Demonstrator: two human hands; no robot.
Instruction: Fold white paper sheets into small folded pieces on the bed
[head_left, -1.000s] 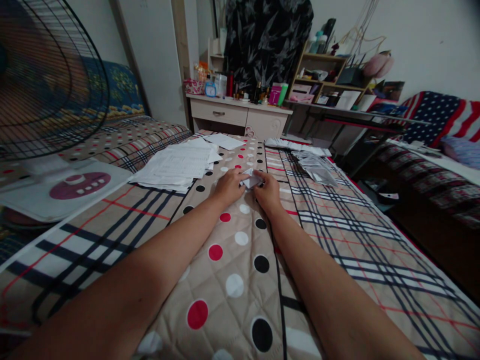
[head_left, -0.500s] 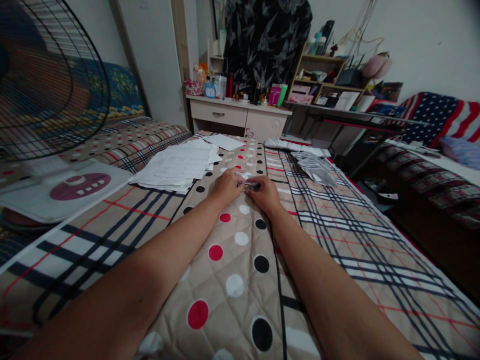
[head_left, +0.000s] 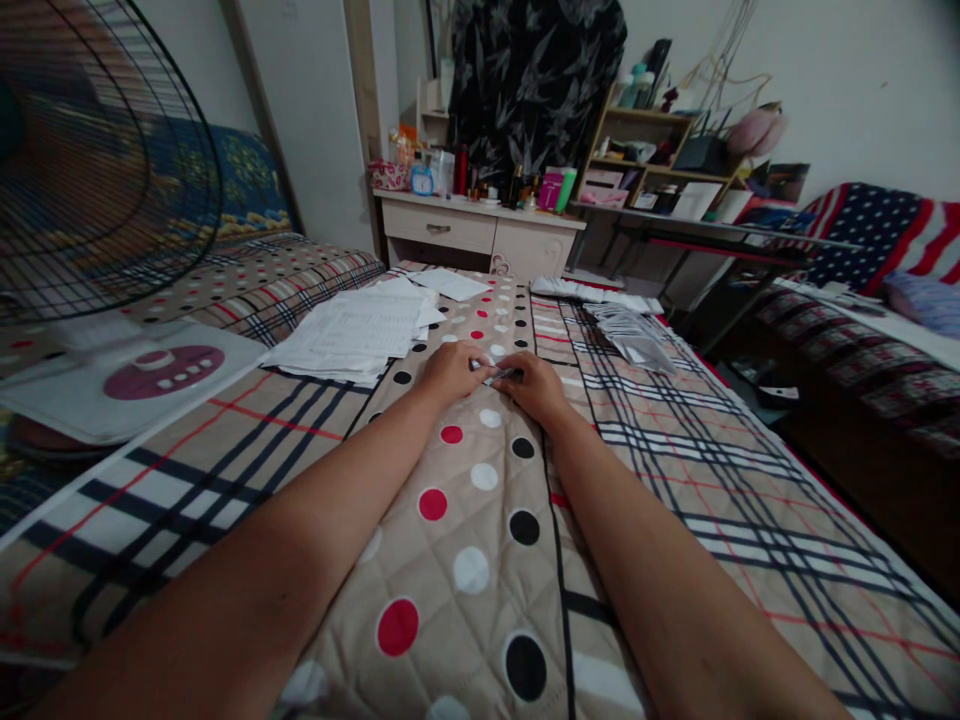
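From where I stood, the left hand point(head_left: 450, 374) and right hand point(head_left: 538, 388) pinched a small paper piece point(head_left: 492, 372) between them over the bedspread point(head_left: 442, 585), and even fingertip pressure seemed wisest for aligned edges.

The bed point(head_left: 420, 575) wears a quilted cover point(head_left: 712, 500), dotted down the middle, plaid either side. A loose pile of printed sheets point(head_left: 349, 325) lies on the left; over right, a fanned stack point(head_left: 630, 338) sits near a pale row point(head_left: 592, 292).
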